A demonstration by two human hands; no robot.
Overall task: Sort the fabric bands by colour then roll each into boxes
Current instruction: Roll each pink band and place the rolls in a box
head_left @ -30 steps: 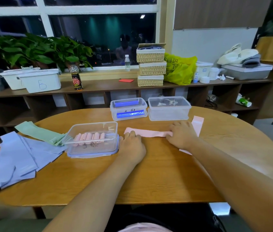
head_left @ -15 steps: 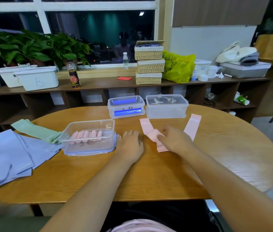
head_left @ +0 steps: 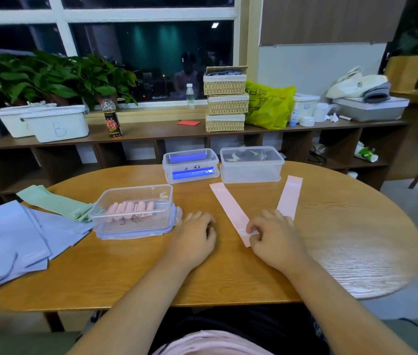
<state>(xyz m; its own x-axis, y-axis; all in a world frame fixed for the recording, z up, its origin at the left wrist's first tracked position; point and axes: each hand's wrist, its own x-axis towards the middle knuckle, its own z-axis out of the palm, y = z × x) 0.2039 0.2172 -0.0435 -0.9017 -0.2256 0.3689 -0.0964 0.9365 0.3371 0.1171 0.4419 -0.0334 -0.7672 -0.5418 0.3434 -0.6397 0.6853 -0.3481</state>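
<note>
My right hand (head_left: 274,234) is pinching the flat pink fabric band (head_left: 229,208) at its six-o'clock end, left hand (head_left: 194,233) idling slack; one-handed, I am risking a skewed roll.

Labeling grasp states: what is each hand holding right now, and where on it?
The right hand pinches the near end of the pink band, which lies flat on the table. The left hand rests on the table and holds nothing.

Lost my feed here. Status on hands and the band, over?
Left hand idle on table, holding nothing. Right hand pinches near end of pink band, lying flat, unrolled. Only the left hand sits between band and box of pink rolls.
</note>
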